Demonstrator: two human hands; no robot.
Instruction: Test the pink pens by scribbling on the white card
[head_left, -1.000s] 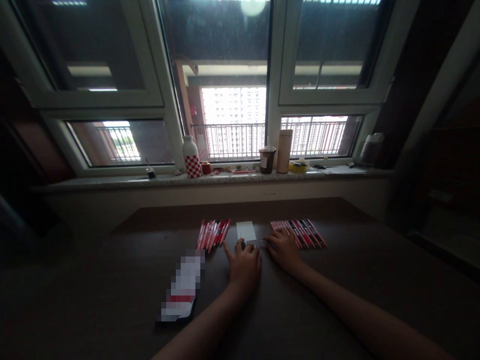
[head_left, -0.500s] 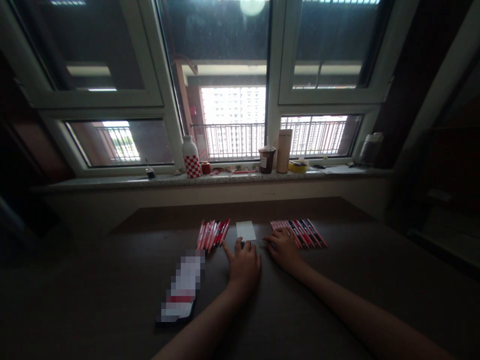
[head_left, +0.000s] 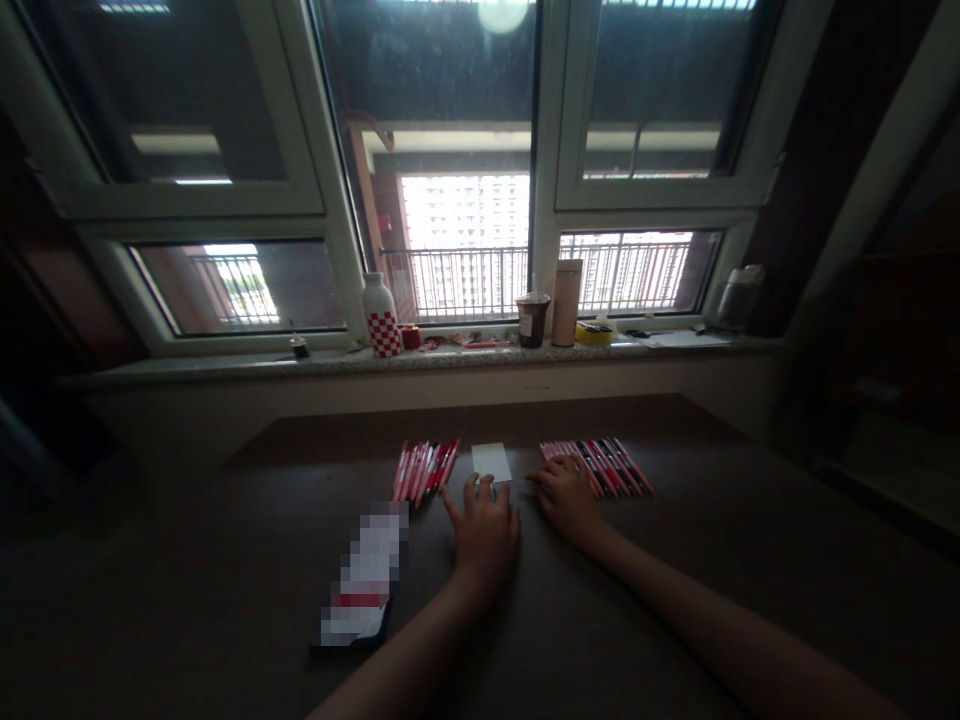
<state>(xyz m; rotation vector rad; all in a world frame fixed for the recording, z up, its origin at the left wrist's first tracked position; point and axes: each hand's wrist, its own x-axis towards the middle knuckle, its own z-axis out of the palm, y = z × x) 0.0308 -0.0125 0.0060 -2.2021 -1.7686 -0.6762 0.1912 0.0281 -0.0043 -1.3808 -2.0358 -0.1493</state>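
Note:
My left hand (head_left: 484,530) rests on the table with its fingers spread. Its fingertips reach the near edge of a small white card or paper (head_left: 491,462). On the right, my right hand (head_left: 571,500) lies with its fingers stretched forward and loosely apart, covering the lower left part of a row of pens or pencils (head_left: 619,468) in pink, red and dark colours. A second bunch of similar pens or pencils (head_left: 424,470) lies left of the card, just beyond my left thumb. Nothing held shows in either hand.
A phone (head_left: 360,580) with a blurred-out screen lies left of my left forearm. Along the windowsill (head_left: 330,365) stand a red-and-white checkered bottle (head_left: 383,315), a lidded drink cup (head_left: 533,320), a tan tumbler (head_left: 566,303) and a yellow item (head_left: 594,334).
My left fingers have straightened and spread a little, and a small dark patch seen under them before no longer shows. My right hand has stayed in place.

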